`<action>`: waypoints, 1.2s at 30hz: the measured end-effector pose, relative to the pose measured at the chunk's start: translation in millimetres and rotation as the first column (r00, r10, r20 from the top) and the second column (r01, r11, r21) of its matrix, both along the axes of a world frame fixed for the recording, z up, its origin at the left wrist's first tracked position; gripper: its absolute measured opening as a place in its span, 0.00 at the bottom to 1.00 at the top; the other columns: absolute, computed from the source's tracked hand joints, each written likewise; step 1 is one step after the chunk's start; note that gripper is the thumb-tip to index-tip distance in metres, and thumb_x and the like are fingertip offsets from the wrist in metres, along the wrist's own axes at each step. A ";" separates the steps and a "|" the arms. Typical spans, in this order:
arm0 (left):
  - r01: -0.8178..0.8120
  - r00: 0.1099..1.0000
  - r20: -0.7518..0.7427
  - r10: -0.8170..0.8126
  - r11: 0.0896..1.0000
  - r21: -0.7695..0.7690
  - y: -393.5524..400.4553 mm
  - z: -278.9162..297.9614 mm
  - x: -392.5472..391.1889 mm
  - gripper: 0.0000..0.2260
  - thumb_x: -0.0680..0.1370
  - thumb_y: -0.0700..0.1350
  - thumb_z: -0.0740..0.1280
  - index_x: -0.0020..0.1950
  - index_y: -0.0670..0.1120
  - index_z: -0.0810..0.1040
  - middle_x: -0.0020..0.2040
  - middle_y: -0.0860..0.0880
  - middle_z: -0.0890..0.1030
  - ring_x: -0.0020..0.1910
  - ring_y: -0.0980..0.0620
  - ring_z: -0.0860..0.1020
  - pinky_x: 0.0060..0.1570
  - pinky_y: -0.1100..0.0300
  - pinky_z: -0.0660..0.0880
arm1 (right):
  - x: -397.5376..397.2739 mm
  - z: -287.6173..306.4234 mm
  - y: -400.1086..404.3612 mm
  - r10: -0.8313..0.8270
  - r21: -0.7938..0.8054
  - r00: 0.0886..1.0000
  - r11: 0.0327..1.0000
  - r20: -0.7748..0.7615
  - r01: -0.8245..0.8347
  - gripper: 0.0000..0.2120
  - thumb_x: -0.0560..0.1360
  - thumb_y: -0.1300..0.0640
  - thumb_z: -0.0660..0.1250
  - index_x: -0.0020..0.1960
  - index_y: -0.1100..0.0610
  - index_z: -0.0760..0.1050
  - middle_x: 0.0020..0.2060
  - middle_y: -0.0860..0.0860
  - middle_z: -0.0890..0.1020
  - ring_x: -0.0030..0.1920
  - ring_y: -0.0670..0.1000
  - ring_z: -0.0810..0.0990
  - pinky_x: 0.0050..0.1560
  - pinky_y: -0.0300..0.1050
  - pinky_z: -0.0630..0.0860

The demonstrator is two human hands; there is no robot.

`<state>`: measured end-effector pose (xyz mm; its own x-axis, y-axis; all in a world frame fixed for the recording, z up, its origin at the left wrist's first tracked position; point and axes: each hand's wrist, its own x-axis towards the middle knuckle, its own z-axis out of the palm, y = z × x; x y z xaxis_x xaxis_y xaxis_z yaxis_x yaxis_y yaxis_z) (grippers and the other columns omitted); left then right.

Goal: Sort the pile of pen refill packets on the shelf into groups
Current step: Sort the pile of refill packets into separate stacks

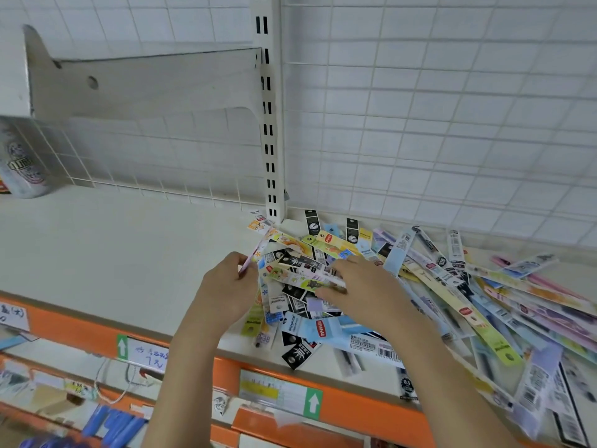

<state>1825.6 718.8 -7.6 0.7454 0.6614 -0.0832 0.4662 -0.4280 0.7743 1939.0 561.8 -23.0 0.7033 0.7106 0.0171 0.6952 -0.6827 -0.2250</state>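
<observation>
Where the cream shelf runs across the middle of the frame, its front edge carries an orange strip with price labels and green tags bearing white arrows. Behind it stands a white wire grid back panel, split by a slotted upright post at centre top. One bracket juts from that post toward the upper left. One metallic can stands at the far left edge of the shelf. Lower shelf at bottom left holds blue items, blurred.

Pile of pen refill packets: lies on the shelf from the foot of the post to the right edge of the frame, reaching the front lip at lower right. Packets are long, narrow strips in yellow, blue, pink, black and white. Those at right lie mostly with long axes running from upper left to lower right; those near the post fan out in mixed directions, overlapping.

Left hand: at the pile's left edge, fingers curled, pinching several packets. Right hand: laid on top of the pile at centre, fingers bent over a few packets that span toward the left hand.
</observation>
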 end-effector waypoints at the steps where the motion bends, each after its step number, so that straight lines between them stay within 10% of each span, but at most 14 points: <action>1: -0.001 1.000 -0.002 0.001 1.000 0.000 0.0 0.0 -0.2 0.09 0.81 0.48 0.55 0.44 0.48 0.71 0.32 0.50 0.71 0.29 0.54 0.68 0.29 0.62 0.62 | 1.2 0.0 0.3 0.001 -0.007 1.000 1.000 0.009 -0.001 0.19 0.77 0.42 0.59 0.60 0.54 0.71 0.51 0.50 0.74 0.52 0.53 0.75 0.46 0.47 0.73; 10: -0.002 1.000 -0.007 0.002 1.000 0.001 -2.4 -1.0 2.6 0.09 0.81 0.48 0.55 0.47 0.47 0.72 0.32 0.50 0.71 0.29 0.53 0.68 0.28 0.61 0.63 | 22.5 11.4 -25.2 -0.154 0.092 0.980 0.985 0.125 0.143 0.07 0.81 0.57 0.56 0.56 0.59 0.68 0.35 0.51 0.74 0.39 0.57 0.77 0.38 0.47 0.71; 14: 0.001 1.000 -0.003 -0.001 1.000 0.010 -6.8 -0.9 5.4 0.09 0.81 0.47 0.55 0.46 0.46 0.71 0.32 0.50 0.70 0.30 0.54 0.68 0.28 0.61 0.62 | 18.4 12.2 -30.7 -0.143 0.089 0.986 0.987 0.087 0.135 0.17 0.79 0.42 0.56 0.48 0.57 0.66 0.29 0.48 0.70 0.32 0.51 0.73 0.33 0.44 0.66; 18: 0.009 1.000 0.008 -0.009 1.000 0.007 -7.6 -2.2 6.9 0.09 0.81 0.49 0.56 0.50 0.46 0.71 0.33 0.51 0.71 0.32 0.55 0.69 0.30 0.62 0.63 | 6.0 7.9 -29.4 -0.120 -0.044 0.993 0.992 -0.004 0.120 0.24 0.73 0.34 0.60 0.50 0.55 0.69 0.33 0.48 0.71 0.39 0.52 0.75 0.37 0.45 0.69; 28: 0.047 0.999 -0.028 -0.044 0.992 0.119 -6.2 -6.5 12.3 0.12 0.78 0.51 0.63 0.38 0.48 0.67 0.33 0.51 0.71 0.34 0.53 0.70 0.31 0.63 0.62 | 14.8 11.5 -39.5 -0.181 0.005 0.982 0.983 0.052 0.181 0.12 0.80 0.49 0.56 0.39 0.53 0.63 0.32 0.47 0.68 0.41 0.55 0.73 0.39 0.44 0.68; 31: 0.070 0.997 -0.027 -0.067 0.987 0.142 -8.9 -8.3 17.5 0.09 0.78 0.49 0.62 0.41 0.47 0.69 0.34 0.51 0.71 0.38 0.49 0.71 0.31 0.63 0.63 | 16.6 15.8 -49.9 -0.180 0.059 0.980 0.983 0.090 0.175 0.09 0.81 0.49 0.55 0.51 0.54 0.68 0.39 0.50 0.72 0.47 0.56 0.76 0.41 0.45 0.67; 36: 0.096 0.995 -0.022 -0.094 0.984 0.148 -18.5 -10.1 24.4 0.15 0.79 0.44 0.60 0.33 0.48 0.63 0.30 0.50 0.68 0.29 0.53 0.67 0.29 0.61 0.61 | 21.5 17.8 -73.8 -0.302 0.042 0.941 0.953 0.151 0.299 0.05 0.81 0.54 0.55 0.50 0.55 0.61 0.32 0.50 0.67 0.37 0.55 0.72 0.36 0.45 0.67</action>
<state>1849.9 700.3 -17.7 0.8049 0.5935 -0.0008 0.4290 -0.5809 0.6917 1960.5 488.0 -5.2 0.8721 0.4649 0.1529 0.4852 -0.8622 -0.1456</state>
